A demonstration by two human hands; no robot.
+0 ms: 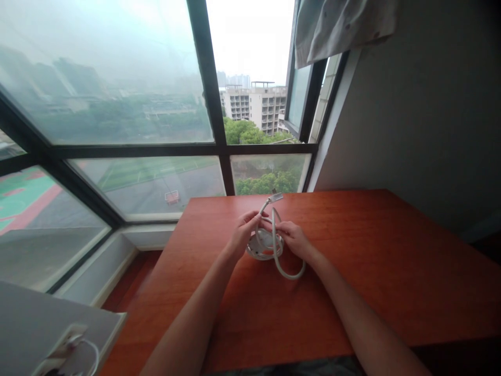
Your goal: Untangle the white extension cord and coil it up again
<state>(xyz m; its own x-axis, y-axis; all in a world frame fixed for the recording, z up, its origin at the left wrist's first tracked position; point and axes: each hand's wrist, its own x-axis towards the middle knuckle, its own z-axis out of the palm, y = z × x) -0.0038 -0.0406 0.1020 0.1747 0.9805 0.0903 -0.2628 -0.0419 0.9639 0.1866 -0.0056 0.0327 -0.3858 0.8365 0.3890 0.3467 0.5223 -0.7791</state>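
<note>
A thick white cable (291, 277) is looped between my hands above the table. My left hand (243, 232) is closed around it a short way below its plug (276, 197), which points up and to the right. Fingers of my right hand (293, 237) are pinched together on the cable near the loop's upper part; the exact grip is partly hidden. Below both hands, a round white device (258, 253) rests on the table, partly covered by the cable and fingers. Its exact kind cannot be made out. One bend of the cable hangs to the right of the device, beneath my right wrist.
The reddish-brown wooden table (391, 261) reaches to a window frame (176, 151) at the back. An open window pane (299, 99) and a curtain (344, 26) are at upper right. A wall socket (64, 344) with a plugged-in white cord is at lower left.
</note>
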